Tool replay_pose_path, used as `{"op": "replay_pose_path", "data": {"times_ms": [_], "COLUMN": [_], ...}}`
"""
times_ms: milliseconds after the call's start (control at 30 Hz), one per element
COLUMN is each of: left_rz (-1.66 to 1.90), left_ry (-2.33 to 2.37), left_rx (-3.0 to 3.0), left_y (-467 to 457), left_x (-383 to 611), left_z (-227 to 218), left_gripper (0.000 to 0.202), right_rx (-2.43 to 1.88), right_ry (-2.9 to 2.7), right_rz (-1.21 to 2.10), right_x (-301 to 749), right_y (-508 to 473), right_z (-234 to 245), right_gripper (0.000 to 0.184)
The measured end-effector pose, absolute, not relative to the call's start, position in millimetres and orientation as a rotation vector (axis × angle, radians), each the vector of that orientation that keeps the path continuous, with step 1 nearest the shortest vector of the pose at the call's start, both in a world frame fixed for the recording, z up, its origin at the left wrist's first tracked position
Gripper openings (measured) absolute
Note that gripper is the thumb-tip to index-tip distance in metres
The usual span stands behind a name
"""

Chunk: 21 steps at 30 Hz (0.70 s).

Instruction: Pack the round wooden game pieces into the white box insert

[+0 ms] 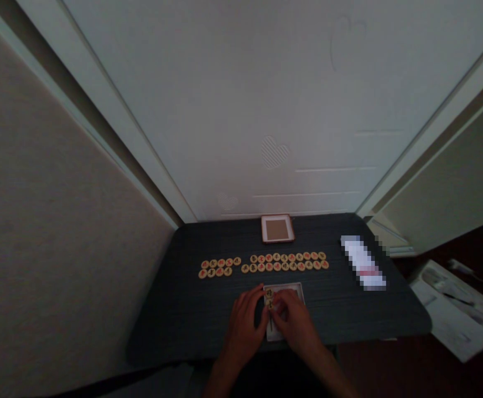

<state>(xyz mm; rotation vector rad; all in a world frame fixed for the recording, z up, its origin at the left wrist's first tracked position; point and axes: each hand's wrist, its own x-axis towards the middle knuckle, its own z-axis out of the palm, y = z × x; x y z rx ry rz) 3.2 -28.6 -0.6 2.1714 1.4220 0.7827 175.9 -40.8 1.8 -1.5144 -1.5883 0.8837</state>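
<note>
A shallow, light-walled box [301, 293] lies at the front of the dark table. Its left wall is between the fingers and thumb of my left hand [245, 315]; the fingers reach up to the far left corner. Over the box, my right hand [293, 318] pinches a round Chinese chess piece [270, 304] with thumb and fingertips. Just beyond it, another chess piece [269, 293] lies in the box by the left wall. My hands hide much of the box's inside. Past the box, several chess pieces with red or black characters lie in two rows, a left group [219, 272] and a longer right group [285, 266].
A square box lid [278, 241] with a brown centre rests near the table's back edge. At the right lies a blurred-out white item [363, 262]. A white panel wall stands behind the table [183, 315], and an open white box [457, 309] is at the lower right.
</note>
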Motion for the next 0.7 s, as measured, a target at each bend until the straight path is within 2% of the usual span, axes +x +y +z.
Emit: {"op": "replay_pose_path", "data": {"times_ms": [700], "left_rz": [0.838], "left_ry": [1.399], "left_rx": [2.154], "left_y": [-27.5], "left_x": [2.3], "left_z": [-1.7], "left_gripper": [0.038], "right_rx": [-1.436], "right_ry": [-1.598], "right_rz": [0.876], "right_x": [174.8], "right_y": [-38.8], "right_z": [1.5], "right_gripper": [0.021]}}
